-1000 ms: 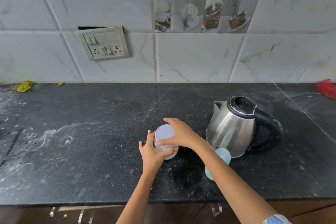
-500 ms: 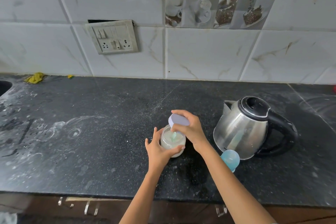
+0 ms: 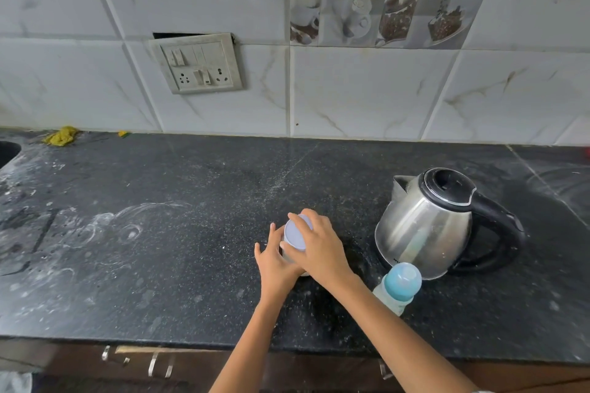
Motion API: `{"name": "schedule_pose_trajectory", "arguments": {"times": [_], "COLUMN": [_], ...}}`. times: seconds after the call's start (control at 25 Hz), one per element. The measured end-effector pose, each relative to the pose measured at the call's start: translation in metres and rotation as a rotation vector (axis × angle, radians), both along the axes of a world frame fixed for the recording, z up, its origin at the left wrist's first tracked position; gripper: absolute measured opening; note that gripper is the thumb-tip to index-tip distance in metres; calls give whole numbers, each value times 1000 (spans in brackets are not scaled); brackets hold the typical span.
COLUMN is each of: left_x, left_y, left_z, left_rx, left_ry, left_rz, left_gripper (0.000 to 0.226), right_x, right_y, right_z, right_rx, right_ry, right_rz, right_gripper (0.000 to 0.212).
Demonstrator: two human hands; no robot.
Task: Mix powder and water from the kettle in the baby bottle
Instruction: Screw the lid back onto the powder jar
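Bottle (image 3: pixel 397 287) before kettle (image 3: pixel 427 223)

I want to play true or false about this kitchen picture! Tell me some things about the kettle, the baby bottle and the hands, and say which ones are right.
1. The steel kettle stands on the black counter with its lid shut. True.
2. The baby bottle has a red cap. False: its cap is light blue.
3. The right hand holds the lid over the small powder jar. True.
4. The left hand is lifting the kettle. False: it grips the side of the jar.
5. The baby bottle stands behind the kettle, by the wall. False: it stands in front of the kettle, nearer the counter edge.
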State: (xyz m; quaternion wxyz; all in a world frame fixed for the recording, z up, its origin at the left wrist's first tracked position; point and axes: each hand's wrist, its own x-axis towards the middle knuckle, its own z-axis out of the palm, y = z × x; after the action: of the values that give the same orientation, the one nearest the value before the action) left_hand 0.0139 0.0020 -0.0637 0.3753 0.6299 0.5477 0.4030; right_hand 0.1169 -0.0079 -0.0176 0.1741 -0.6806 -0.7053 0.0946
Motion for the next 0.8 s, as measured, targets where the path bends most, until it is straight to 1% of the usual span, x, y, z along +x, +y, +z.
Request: {"name": "schedule_pose_trajectory", "arguments": {"times": [0.08, 0.16, 0.24, 0.32, 0.36, 0.4, 0.44, 0.48, 0.52, 0.56, 0.6, 0.72, 0.8], "left_x": [1, 1, 0, -1, -1, -1, -1, -1, -1, -1, -1, 1, 0], "left_y": [1, 2, 0, -1, -1, -1, -1, -1, -1, -1, -1, -1, 2], "left_z": [-2, -5, -6, -1, 0, 1, 2, 2, 2, 2, 3, 3, 0], "left_rx": [7, -3, -14, -57, -68, -64, -55, -41, -19, 2, 14, 19, 18], "left_ry": [19, 57, 28, -34, -41, -38, -25, -1, 21, 32, 29, 21, 31], "left_rz": [21, 28, 25, 19, 14, 10, 5, 2, 0, -2, -3, 13, 36], "left_gripper": [60, 50, 54, 71, 79, 84, 88, 92, 93, 92, 91, 79, 66], "right_x": [-17, -29, -25, -8, 0, 6, 11, 12, 12, 12, 12, 9, -9], "right_y": [-1, -2, -7, -8, -7, -4, 0, 3, 5, 7, 8, 9, 8], "right_z": [1, 2, 7, 17, 23, 26, 27, 25, 22, 16, 9, -9, -16], "right_rx": [-4, -57, -143, -141, -106, -76, -79, -110, -130, -106, -47, 90, 129], "right_ry": [-84, -73, -36, -82, -77, -21, 77, 175, 206, 183, 159, 164, 158], "right_rz": [-148, -244, -279, -310, -315, -287, -209, -80, 55, 146, 178, 77, -94], "right_gripper": [71, 82, 89, 80, 73, 68, 67, 68, 70, 69, 66, 58, 57]}}
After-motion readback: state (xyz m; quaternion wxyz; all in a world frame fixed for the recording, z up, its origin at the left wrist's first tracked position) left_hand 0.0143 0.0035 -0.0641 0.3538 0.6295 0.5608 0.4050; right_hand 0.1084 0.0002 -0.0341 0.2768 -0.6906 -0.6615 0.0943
